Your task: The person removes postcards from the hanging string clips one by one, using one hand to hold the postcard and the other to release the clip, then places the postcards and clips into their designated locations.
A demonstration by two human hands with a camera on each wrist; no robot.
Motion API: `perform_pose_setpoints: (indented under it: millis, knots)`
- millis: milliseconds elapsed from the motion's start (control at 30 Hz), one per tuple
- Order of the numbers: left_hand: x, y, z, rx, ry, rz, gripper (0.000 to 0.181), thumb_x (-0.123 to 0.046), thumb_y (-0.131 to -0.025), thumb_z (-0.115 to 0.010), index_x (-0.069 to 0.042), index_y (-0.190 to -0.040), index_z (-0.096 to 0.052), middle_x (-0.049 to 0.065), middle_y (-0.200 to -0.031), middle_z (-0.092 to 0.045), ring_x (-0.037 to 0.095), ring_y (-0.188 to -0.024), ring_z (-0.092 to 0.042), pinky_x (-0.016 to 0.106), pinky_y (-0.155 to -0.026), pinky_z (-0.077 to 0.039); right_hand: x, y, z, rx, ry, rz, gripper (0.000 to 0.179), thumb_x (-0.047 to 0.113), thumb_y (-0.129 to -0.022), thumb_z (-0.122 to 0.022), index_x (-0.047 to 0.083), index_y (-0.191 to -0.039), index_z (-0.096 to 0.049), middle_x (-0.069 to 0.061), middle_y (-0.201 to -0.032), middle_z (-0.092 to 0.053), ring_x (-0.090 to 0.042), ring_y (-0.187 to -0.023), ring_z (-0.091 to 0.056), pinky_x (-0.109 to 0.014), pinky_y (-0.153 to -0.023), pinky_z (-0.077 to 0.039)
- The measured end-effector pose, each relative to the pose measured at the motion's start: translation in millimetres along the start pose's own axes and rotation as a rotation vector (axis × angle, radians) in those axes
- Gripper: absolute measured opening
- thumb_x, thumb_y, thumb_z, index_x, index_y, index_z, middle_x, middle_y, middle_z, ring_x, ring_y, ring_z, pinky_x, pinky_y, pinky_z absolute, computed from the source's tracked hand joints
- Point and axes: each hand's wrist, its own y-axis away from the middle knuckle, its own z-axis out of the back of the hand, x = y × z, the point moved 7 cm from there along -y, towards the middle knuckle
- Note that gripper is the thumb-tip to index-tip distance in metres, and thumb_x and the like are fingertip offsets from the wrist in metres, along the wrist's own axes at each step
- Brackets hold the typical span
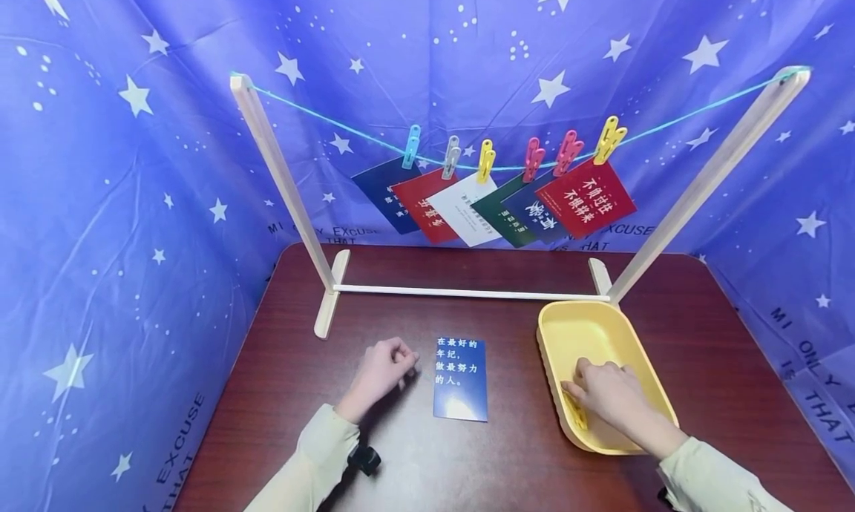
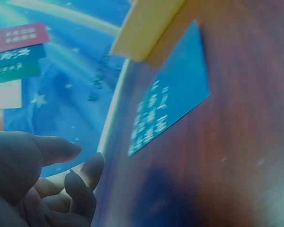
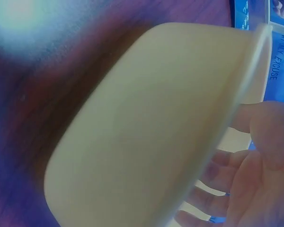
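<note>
Curtain: blue-violet, star-printed (image 1: 140, 208), filling the back and both sides of the frame.
Bench: dark red wood (image 1: 267, 401), across the lower half.
Wooden rack: centre (image 1: 467, 293), a sagging turquoise cord (image 1: 701, 111) between its posts.
Yellow bin: lower right (image 1: 591, 334), on the bench.
Hanging cards: six, overlapping, upper centre (image 1: 464, 209).
Right hand: inside the bin (image 1: 608, 397); fingers apart at the rim in the right wrist view, tips hidden, so whether they pinch anything I cannot tell.
Left hand: lower centre (image 1: 382, 367), fingers loosely curled, holding nothing.
Blue card: white-lettered, flat on the bench right of the left hand (image 1: 461, 393).
Clothespins: six along the cord (image 1: 533, 160); yellow ones beneath the right fingers.
</note>
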Motion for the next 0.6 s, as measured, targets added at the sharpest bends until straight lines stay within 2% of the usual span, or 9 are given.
perform_pose_setpoints:
  millis: [67,233,300,400,500,600]
  knots:
    - [-1.6,-1.6,8.1,-0.026,-0.006,0.003,0.017,-0.018,-0.099,-0.071,-0.011,-0.084,-0.067,0.005,-0.069,-0.073,0.028,-0.051,-0.068,0.028,-0.055,-0.050,-1,-0.9,2,-0.014,0.004,-0.007,0.033,0.037,-0.092,-0.076,0.014,-0.080,-0.056,0.003,-0.059,-0.054,-0.028,-0.062,-0.060,-0.046,-0.063,-0.040]
    - [-6.3,-4.3,21.1,-0.115,-0.053,-0.024,0.015,-0.023,-0.097,-0.072,-0.015,-0.085,-0.069,-0.005,-0.067,-0.069,0.010,-0.052,-0.062,0.032,-0.065,-0.050,0,-1.7,9,-0.087,-0.002,-0.009,0.036,0.038,-0.094,-0.074,0.015,-0.075,-0.055,0.001,-0.057,-0.052,-0.028,-0.059,-0.060,-0.046,-0.057,-0.043]
    - [-9.7,-4.8,25.1,-0.152,-0.056,-0.048,0.013,-0.024,-0.096,-0.073,-0.015,-0.086,-0.071,-0.009,-0.067,-0.066,0.004,-0.054,-0.059,0.032,-0.066,-0.050,1,-2.0,13,-0.125,-0.016,-0.005,0.034,0.036,-0.094,-0.074,0.014,-0.076,-0.055,-0.001,-0.057,-0.052,-0.027,-0.056,-0.059,-0.045,-0.052,-0.043]
    - [-16.2,-5.9,30.3,-0.195,-0.027,-0.097,0.011,-0.021,-0.096,-0.073,-0.013,-0.088,-0.072,-0.009,-0.069,-0.067,0.003,-0.056,-0.059,0.031,-0.066,-0.051,4,-3.2,19,-0.182,-0.049,0.003,0.029,0.031,-0.094,-0.074,0.009,-0.083,-0.060,-0.004,-0.063,-0.058,-0.027,-0.054,-0.059,-0.044,-0.046,-0.043]
    - [-21.1,-8.2,35.7,-0.236,0.005,-0.140,0.009,-0.019,-0.095,-0.074,-0.011,-0.091,-0.073,-0.007,-0.072,-0.069,0.003,-0.059,-0.059,0.027,-0.063,-0.050,8,-6.5,30,-0.243,-0.066,0.037,0.022,0.024,-0.094,-0.074,0.005,-0.092,-0.063,-0.004,-0.070,-0.061,-0.026,-0.055,-0.059,-0.043,-0.043,-0.044]
    - [-23.8,-11.8,39.7,-0.254,0.044,-0.154,0.009,-0.018,-0.096,-0.074,-0.010,-0.093,-0.075,-0.005,-0.074,-0.071,0.002,-0.060,-0.057,0.023,-0.060,-0.047,15,-10.1,46,-0.334,-0.065,0.110,0.017,0.017,-0.092,-0.075,0.004,-0.094,-0.064,-0.005,-0.074,-0.063,-0.027,-0.058,-0.062,-0.045,-0.045,-0.047]
